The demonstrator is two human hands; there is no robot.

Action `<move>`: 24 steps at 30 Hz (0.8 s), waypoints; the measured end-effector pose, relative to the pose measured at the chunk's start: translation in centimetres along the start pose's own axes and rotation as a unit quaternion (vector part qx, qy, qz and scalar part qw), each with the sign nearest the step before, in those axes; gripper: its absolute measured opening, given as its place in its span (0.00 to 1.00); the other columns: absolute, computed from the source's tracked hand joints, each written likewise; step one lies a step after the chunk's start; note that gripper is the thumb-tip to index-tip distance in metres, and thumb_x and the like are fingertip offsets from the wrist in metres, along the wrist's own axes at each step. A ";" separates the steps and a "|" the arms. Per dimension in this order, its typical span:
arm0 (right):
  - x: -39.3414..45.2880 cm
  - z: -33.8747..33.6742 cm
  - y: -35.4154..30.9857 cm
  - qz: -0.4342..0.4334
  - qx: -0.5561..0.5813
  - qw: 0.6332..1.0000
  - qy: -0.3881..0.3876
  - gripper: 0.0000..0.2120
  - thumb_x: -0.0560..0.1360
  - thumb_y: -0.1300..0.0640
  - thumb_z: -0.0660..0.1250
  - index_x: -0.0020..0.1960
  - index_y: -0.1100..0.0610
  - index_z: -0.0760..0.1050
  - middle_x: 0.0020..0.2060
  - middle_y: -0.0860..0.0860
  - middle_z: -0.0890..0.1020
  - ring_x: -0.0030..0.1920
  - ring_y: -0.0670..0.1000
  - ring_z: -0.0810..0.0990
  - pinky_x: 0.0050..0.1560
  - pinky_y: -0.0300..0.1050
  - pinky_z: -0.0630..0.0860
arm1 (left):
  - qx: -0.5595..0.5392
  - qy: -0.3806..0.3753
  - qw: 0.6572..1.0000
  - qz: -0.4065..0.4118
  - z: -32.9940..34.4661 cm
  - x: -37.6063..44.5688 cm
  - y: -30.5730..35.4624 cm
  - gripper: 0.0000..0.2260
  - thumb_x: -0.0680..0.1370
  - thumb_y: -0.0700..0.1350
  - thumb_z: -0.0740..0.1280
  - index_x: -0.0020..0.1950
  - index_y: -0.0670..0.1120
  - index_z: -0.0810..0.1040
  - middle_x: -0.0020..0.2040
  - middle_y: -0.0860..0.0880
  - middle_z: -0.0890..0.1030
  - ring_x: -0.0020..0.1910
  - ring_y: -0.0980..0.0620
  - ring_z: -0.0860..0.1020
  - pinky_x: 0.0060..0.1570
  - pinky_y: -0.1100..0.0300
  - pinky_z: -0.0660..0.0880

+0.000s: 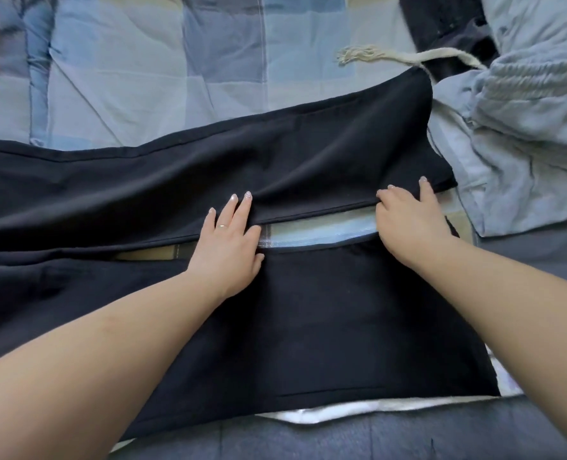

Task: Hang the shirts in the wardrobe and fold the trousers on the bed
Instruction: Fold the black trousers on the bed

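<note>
**Black trousers spread on bed, both hands at the inner leg edge**

Black trousers [308,154] lie across the middle of the frame on a blue patchwork bedcover [143,78], legs running off the left edge, a narrow gap between the two legs.

Left hand [229,244], centre frame: flat, fingers extended, palm pressing the upper leg's lower edge; nothing gripped. Ring on one finger.

Right hand [408,220], right of centre: fingers curled over the same edge, thumb hidden; cannot tell whether it pinches the fabric.

Upper right: crumpled light-blue garment [524,127] with a cream drawstring [391,56], touching the trousers' waist end.
</note>
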State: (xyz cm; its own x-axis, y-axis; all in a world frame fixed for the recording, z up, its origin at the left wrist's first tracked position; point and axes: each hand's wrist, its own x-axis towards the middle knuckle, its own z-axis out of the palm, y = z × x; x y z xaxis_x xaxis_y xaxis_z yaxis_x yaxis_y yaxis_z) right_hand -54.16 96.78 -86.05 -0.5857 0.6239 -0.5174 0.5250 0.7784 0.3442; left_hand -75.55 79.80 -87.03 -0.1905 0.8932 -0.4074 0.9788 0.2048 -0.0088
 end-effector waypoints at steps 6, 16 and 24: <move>-2.9 0.1 0.9 0.015 0.087 0.991 -0.103 0.22 0.80 0.62 0.49 0.73 0.57 0.61 0.76 0.51 0.54 0.76 0.51 0.53 0.74 0.60 0.49 | -0.036 -0.078 0.996 0.024 0.0 -0.7 -0.2 0.23 0.79 0.54 0.59 0.72 0.47 0.62 0.79 0.46 0.45 0.78 0.45 0.47 0.74 0.45 0.52; -9.6 -5.1 -13.8 -0.016 0.427 0.904 -0.013 0.22 0.78 0.56 0.61 0.72 0.53 0.67 0.76 0.50 0.59 0.75 0.50 0.57 0.74 0.49 0.56 | -0.354 -0.064 0.925 -0.123 -0.4 -10.2 -6.2 0.17 0.79 0.47 0.63 0.68 0.50 0.73 0.71 0.51 0.69 0.71 0.54 0.65 0.69 0.60 0.61; -16.5 -13.6 -32.3 -0.015 0.613 0.780 -0.123 0.16 0.79 0.55 0.59 0.66 0.49 0.72 0.63 0.43 0.73 0.64 0.45 0.71 0.64 0.39 0.66 | -0.479 -0.041 0.816 -0.322 0.1 -25.4 -18.8 0.09 0.79 0.43 0.64 0.57 0.50 0.79 0.54 0.54 0.80 0.55 0.56 0.77 0.57 0.64 0.69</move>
State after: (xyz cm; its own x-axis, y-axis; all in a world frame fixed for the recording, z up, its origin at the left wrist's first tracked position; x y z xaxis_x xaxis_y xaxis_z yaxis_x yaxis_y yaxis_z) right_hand -69.87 62.35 -77.96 -0.5526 0.4564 -0.6974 0.7974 0.0462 -0.6016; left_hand -89.07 53.28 -76.61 -0.5977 0.4561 -0.6594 0.1630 0.8744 0.4571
